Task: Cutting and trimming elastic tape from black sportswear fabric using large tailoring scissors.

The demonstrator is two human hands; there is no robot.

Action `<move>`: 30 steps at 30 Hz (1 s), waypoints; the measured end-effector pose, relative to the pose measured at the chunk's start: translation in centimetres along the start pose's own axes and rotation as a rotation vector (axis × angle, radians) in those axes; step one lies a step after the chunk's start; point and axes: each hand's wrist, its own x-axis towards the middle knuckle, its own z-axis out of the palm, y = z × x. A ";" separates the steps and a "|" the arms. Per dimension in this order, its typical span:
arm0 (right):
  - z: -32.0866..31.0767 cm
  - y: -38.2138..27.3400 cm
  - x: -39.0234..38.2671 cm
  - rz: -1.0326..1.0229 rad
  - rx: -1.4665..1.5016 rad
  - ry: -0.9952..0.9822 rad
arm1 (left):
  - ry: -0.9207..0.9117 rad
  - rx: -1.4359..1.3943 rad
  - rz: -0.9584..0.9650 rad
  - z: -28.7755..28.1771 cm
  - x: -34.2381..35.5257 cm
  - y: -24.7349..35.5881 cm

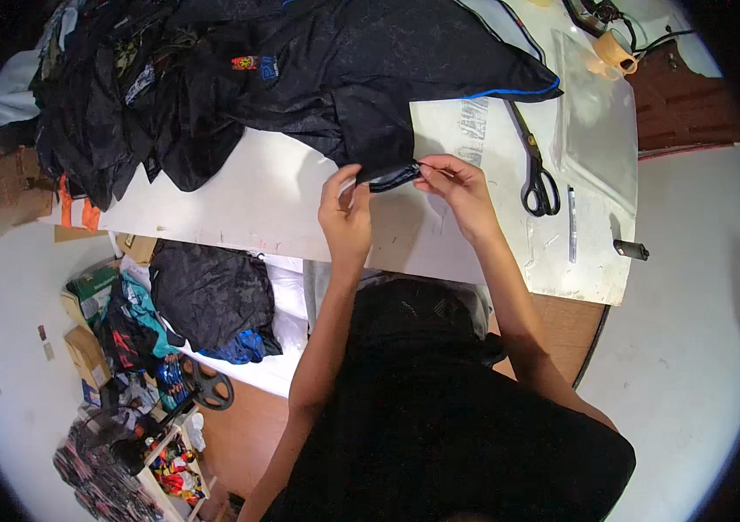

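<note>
Count on the white table [283, 200]

Two hands at the dark garment's [370, 78] hem, one pair of black scissors [537, 170], one pen [571, 224], one tape roll [615, 52], one clear plastic bag [596, 130], one heap of dark clothes [126, 96].

A garment [361, 78] is spread on the counter [257, 200], behind both hands. Its hem strip [393, 178] is pinched between the left hand [346, 213] and the right hand [457, 187]. Scissors [535, 170] are laid right of the right hand, with a pen [571, 222] just right of them and a tape roll [615, 52] behind.
</note>
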 end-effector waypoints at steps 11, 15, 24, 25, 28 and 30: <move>0.5 0.1 -1.8 0.141 1.056 -0.282 | 0.112 -1.279 -0.774 0.0 -0.6 1.5; 0.7 -1.8 -2.4 -0.006 0.666 -0.186 | 0.150 -1.238 -0.750 -1.4 -0.2 3.7; 4.8 -5.0 -2.8 -0.338 -0.278 0.052 | -0.057 0.037 0.066 -1.1 -1.7 4.2; 4.7 -5.2 -2.6 -0.366 -0.369 0.007 | -0.077 0.175 0.158 -1.2 -1.7 4.4; 3.9 -4.6 -2.0 -0.300 -0.339 -0.100 | -0.079 0.200 0.141 -1.6 -1.7 5.0; 3.4 -4.3 -1.9 -0.176 -0.101 -0.181 | 0.024 -0.028 -0.014 -1.4 -1.6 5.7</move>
